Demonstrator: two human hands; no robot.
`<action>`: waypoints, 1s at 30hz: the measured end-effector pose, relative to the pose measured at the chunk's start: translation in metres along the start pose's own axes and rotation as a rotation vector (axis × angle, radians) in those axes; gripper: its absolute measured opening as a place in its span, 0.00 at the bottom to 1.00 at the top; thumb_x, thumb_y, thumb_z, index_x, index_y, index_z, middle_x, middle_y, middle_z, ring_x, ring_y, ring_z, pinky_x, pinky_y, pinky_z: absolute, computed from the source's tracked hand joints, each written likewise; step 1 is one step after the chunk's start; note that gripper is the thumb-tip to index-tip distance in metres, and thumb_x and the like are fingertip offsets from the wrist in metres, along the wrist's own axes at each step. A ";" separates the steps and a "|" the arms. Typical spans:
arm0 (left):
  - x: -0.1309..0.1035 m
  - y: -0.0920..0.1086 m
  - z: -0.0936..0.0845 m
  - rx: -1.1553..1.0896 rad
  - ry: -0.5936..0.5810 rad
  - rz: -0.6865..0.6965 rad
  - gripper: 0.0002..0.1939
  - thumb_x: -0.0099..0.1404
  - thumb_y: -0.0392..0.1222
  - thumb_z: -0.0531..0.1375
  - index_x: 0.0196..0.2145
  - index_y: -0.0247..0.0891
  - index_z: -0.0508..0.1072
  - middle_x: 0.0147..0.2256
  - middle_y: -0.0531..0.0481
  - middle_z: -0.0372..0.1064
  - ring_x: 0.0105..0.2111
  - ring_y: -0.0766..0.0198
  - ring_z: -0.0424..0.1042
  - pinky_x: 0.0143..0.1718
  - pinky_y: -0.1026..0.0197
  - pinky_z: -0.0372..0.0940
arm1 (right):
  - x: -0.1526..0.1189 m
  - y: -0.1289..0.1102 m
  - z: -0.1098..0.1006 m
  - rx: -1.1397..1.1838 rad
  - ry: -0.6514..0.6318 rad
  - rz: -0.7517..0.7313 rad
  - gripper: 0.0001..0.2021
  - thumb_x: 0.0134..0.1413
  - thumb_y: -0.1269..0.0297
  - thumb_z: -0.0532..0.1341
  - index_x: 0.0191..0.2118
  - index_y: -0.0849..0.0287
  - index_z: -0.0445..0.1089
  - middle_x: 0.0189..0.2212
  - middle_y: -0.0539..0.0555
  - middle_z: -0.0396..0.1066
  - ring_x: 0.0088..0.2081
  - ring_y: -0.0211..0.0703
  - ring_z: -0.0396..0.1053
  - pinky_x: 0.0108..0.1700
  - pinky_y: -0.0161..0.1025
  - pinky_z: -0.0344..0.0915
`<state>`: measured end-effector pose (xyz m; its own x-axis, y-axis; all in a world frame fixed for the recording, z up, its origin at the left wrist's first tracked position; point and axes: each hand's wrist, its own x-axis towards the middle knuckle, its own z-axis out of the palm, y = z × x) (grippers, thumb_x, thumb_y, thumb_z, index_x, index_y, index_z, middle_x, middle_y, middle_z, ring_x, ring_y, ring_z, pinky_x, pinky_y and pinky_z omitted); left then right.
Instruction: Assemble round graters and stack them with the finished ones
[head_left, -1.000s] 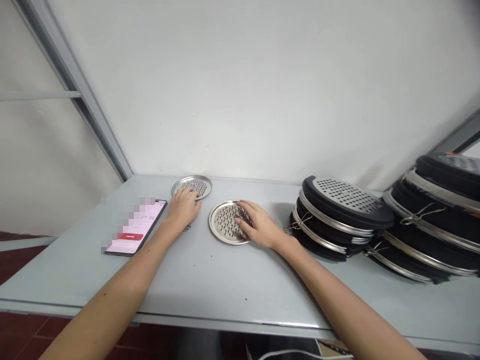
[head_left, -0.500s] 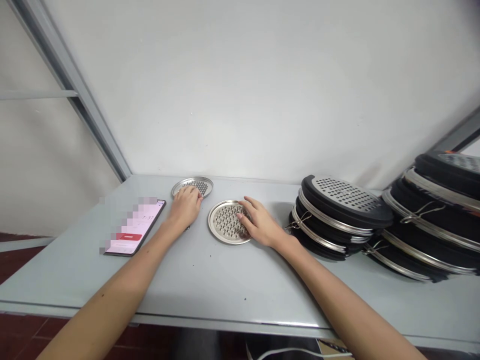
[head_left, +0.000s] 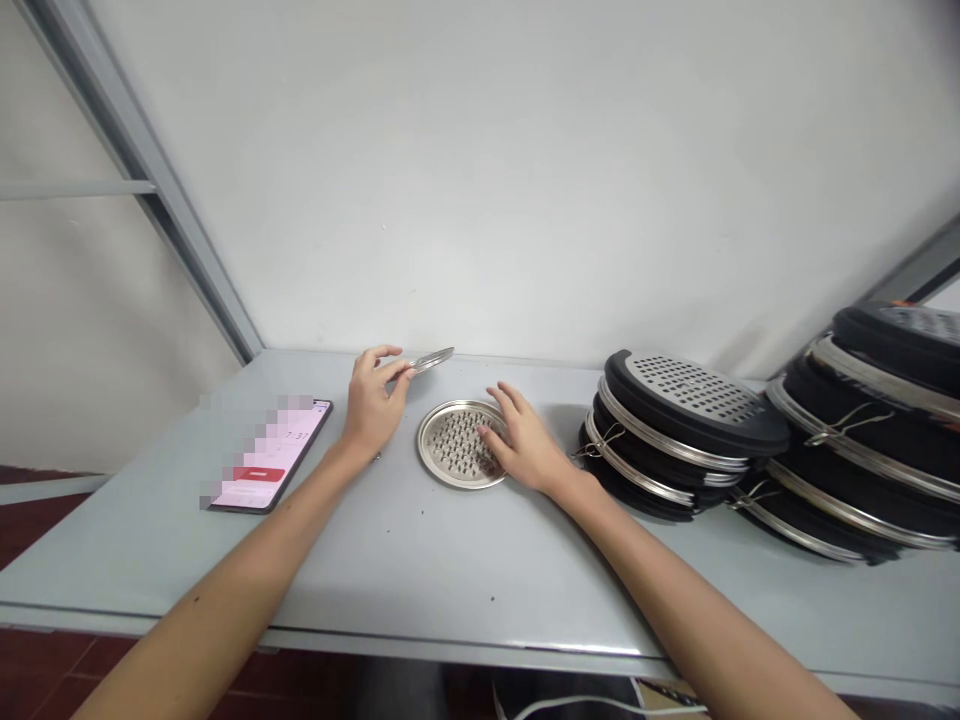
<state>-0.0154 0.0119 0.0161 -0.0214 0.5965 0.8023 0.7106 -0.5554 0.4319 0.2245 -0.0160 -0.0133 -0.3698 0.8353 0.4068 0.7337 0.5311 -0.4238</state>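
Observation:
Between thumb and fingers, my left hand [head_left: 375, 398] pinches the edge of a round metal grater disc [head_left: 433, 359], held tilted above the table towards the wall. A second grater disc [head_left: 456, 445], with raised teeth and a rolled rim, lies flat on the table in front of me. My right hand [head_left: 525, 440] is over its right edge with fingers spread and the thumb above the teeth. Whether the fingertips touch the disc I cannot tell.
A phone [head_left: 274, 455] lies on the grey table [head_left: 420, 590] at left. To the right stand two stacks of black-rimmed grater parts, a nearer stack [head_left: 675, 435] and a farther stack [head_left: 862, 440], tied with wire. A white wall [head_left: 487, 180] rises behind the table.
My left hand has lifted the far grater disc off the table and tilted it, bringing it slightly right. My right hand and the near disc have hardly moved.

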 end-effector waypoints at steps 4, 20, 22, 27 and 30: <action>0.001 0.016 -0.004 -0.107 0.046 0.110 0.06 0.65 0.39 0.59 0.35 0.37 0.75 0.50 0.44 0.63 0.46 0.59 0.70 0.47 0.52 0.69 | 0.002 -0.001 -0.002 0.044 0.124 0.032 0.33 0.61 0.58 0.53 0.67 0.65 0.44 0.65 0.69 0.46 0.66 0.56 0.47 0.64 0.56 0.52; -0.013 0.041 -0.005 -0.015 -0.094 0.382 0.07 0.66 0.36 0.58 0.40 0.43 0.74 0.55 0.47 0.61 0.54 0.55 0.63 0.54 0.48 0.64 | 0.003 -0.006 -0.014 0.049 0.385 -0.104 0.15 0.62 0.65 0.54 0.53 0.54 0.70 0.52 0.56 0.71 0.59 0.51 0.62 0.60 0.54 0.60; -0.013 0.041 -0.005 -0.014 -0.081 0.395 0.06 0.66 0.35 0.58 0.39 0.42 0.75 0.54 0.47 0.62 0.53 0.55 0.64 0.53 0.48 0.64 | 0.003 -0.004 -0.014 0.073 0.421 -0.122 0.13 0.62 0.64 0.56 0.49 0.55 0.73 0.47 0.55 0.75 0.55 0.49 0.67 0.58 0.51 0.63; -0.012 0.037 -0.007 -0.034 -0.039 0.392 0.08 0.64 0.35 0.60 0.40 0.43 0.75 0.53 0.47 0.62 0.52 0.55 0.65 0.52 0.48 0.65 | 0.001 -0.005 -0.016 0.095 0.450 -0.123 0.12 0.62 0.62 0.56 0.46 0.54 0.75 0.46 0.54 0.75 0.49 0.46 0.72 0.54 0.47 0.68; -0.010 0.037 -0.009 -0.027 -0.025 0.366 0.09 0.64 0.36 0.60 0.42 0.46 0.75 0.53 0.47 0.62 0.52 0.54 0.65 0.52 0.48 0.66 | 0.000 -0.007 -0.018 0.051 0.440 -0.092 0.12 0.63 0.61 0.55 0.46 0.52 0.75 0.47 0.53 0.75 0.49 0.48 0.72 0.53 0.48 0.67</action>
<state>0.0049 -0.0201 0.0275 0.2481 0.3689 0.8957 0.6492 -0.7496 0.1289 0.2296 -0.0223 0.0044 -0.1470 0.6502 0.7454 0.6761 0.6161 -0.4042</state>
